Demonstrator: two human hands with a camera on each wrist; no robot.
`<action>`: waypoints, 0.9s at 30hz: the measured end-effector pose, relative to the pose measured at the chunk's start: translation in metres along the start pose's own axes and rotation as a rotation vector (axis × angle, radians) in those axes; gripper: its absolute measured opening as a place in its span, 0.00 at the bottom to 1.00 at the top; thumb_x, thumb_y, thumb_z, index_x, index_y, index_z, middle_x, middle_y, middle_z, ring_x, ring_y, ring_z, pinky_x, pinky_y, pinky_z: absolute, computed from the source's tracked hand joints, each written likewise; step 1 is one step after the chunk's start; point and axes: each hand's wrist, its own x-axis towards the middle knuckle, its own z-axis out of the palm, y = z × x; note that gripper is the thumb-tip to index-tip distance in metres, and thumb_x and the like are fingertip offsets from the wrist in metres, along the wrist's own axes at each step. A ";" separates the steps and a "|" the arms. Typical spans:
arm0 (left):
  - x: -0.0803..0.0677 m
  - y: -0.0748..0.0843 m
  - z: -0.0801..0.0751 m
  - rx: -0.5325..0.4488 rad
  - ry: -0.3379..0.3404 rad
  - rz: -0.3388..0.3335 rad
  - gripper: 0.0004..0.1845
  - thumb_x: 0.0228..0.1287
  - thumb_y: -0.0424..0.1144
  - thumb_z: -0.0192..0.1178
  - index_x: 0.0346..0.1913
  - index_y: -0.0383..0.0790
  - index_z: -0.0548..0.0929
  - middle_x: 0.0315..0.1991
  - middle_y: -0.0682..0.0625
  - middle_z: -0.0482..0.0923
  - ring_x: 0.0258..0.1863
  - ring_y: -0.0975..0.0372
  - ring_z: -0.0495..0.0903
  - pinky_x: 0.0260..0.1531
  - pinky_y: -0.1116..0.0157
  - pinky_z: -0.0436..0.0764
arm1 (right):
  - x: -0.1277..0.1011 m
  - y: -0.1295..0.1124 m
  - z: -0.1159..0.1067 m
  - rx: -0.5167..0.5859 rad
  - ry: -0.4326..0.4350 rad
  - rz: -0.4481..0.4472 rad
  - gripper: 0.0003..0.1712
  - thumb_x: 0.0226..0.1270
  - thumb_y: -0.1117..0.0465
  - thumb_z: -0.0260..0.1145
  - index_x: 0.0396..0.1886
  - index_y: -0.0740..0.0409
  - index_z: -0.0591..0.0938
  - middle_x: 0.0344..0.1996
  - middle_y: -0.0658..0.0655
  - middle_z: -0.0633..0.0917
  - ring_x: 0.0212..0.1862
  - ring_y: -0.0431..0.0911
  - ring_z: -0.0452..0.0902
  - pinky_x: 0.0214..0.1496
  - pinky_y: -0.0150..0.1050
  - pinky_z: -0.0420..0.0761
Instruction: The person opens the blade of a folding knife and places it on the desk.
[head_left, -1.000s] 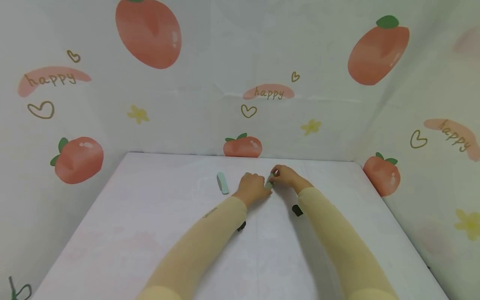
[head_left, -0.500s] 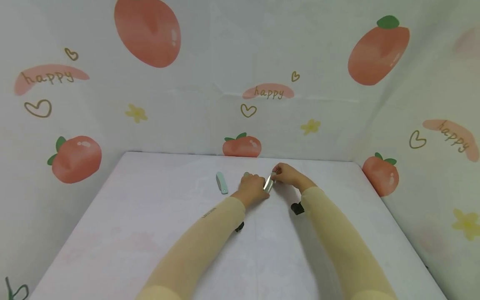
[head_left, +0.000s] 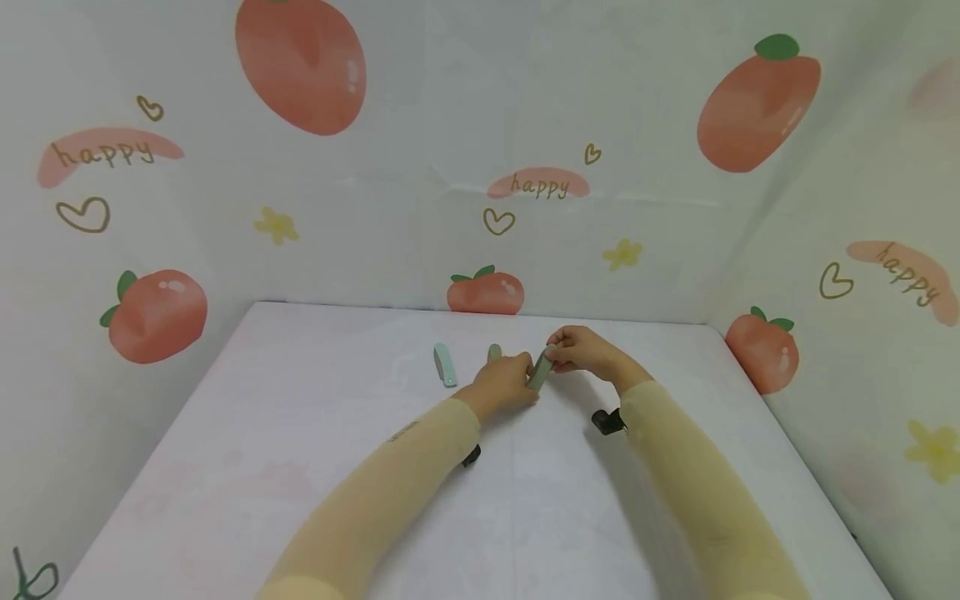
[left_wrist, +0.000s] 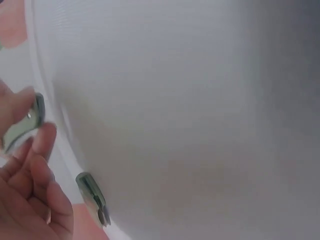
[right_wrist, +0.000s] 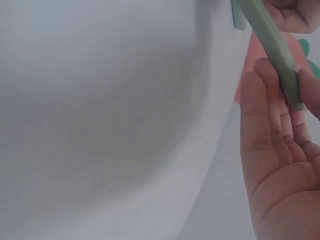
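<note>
A green nail clipper (head_left: 542, 370) is between my two hands near the back of the table, slanting up to the right. My right hand (head_left: 588, 352) pinches its upper end between thumb and fingers, as the right wrist view also shows. My left hand (head_left: 501, 385) grips the lower end with curled fingers; its exact finger contact is partly hidden. Behind the left hand lies a second green clipper (head_left: 494, 352), mostly hidden in the head view. A paler mint clipper (head_left: 445, 365) lies farther left. In the left wrist view, a clipper (left_wrist: 92, 200) with metal jaws rests on the tabletop.
The white tabletop (head_left: 337, 467) meets a fruit-printed cloth backdrop (head_left: 405, 242) at the back and both sides. Dark wrist-camera pieces (head_left: 609, 421) show under the sleeves.
The held clipper first showed little, then a shiny metal face, and now its green side. My right hand and forearm have shifted slightly right; the left forearm has drawn a little left and down.
</note>
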 end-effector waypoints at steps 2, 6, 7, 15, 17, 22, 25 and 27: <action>-0.002 -0.002 -0.001 -0.026 -0.018 0.025 0.20 0.60 0.48 0.73 0.45 0.45 0.74 0.32 0.57 0.80 0.31 0.65 0.78 0.37 0.65 0.76 | -0.006 -0.002 0.001 -0.007 -0.006 -0.017 0.14 0.73 0.66 0.64 0.51 0.70 0.73 0.38 0.59 0.81 0.41 0.48 0.82 0.49 0.43 0.83; -0.006 -0.005 -0.003 -0.055 -0.041 0.082 0.18 0.62 0.49 0.71 0.41 0.46 0.72 0.28 0.56 0.76 0.26 0.66 0.75 0.32 0.67 0.74 | -0.017 -0.007 0.003 -0.020 -0.023 -0.055 0.14 0.72 0.64 0.65 0.50 0.69 0.75 0.38 0.59 0.80 0.43 0.49 0.83 0.51 0.44 0.83; -0.006 -0.006 -0.004 -0.058 -0.045 0.092 0.18 0.63 0.49 0.71 0.40 0.46 0.72 0.27 0.56 0.76 0.25 0.66 0.74 0.31 0.68 0.73 | -0.019 -0.008 0.004 -0.022 -0.027 -0.062 0.14 0.72 0.64 0.66 0.49 0.68 0.75 0.38 0.59 0.80 0.43 0.49 0.83 0.52 0.45 0.83; -0.012 -0.003 -0.009 -0.084 -0.076 0.161 0.14 0.67 0.48 0.66 0.35 0.45 0.74 0.26 0.56 0.76 0.25 0.67 0.74 0.30 0.70 0.73 | -0.034 -0.014 0.011 -0.011 -0.068 -0.101 0.14 0.71 0.64 0.67 0.49 0.68 0.76 0.38 0.59 0.81 0.44 0.49 0.83 0.53 0.46 0.82; -0.013 -0.004 -0.008 -0.088 -0.087 0.175 0.13 0.69 0.49 0.65 0.34 0.46 0.74 0.26 0.57 0.76 0.25 0.68 0.74 0.30 0.70 0.73 | -0.036 -0.013 0.012 -0.016 -0.076 -0.107 0.14 0.71 0.63 0.66 0.49 0.69 0.77 0.38 0.59 0.81 0.44 0.49 0.83 0.52 0.46 0.82; -0.018 -0.005 -0.008 -0.103 -0.087 0.195 0.14 0.72 0.51 0.61 0.34 0.46 0.75 0.25 0.57 0.75 0.25 0.67 0.73 0.30 0.70 0.72 | -0.040 -0.013 0.015 -0.004 -0.084 -0.113 0.13 0.71 0.63 0.67 0.48 0.69 0.78 0.38 0.59 0.83 0.43 0.49 0.84 0.52 0.47 0.83; -0.021 -0.005 -0.009 -0.124 -0.074 0.205 0.13 0.73 0.51 0.59 0.35 0.47 0.75 0.27 0.58 0.76 0.27 0.67 0.73 0.31 0.70 0.73 | -0.042 -0.013 0.015 0.008 -0.097 -0.121 0.14 0.71 0.62 0.67 0.48 0.69 0.80 0.39 0.58 0.84 0.43 0.49 0.84 0.51 0.47 0.83; -0.024 -0.005 -0.009 -0.146 -0.066 0.210 0.12 0.75 0.51 0.57 0.37 0.47 0.75 0.28 0.58 0.77 0.29 0.68 0.75 0.33 0.69 0.74 | -0.043 -0.013 0.016 0.015 -0.104 -0.129 0.14 0.71 0.62 0.67 0.48 0.68 0.81 0.39 0.58 0.85 0.43 0.49 0.84 0.51 0.47 0.83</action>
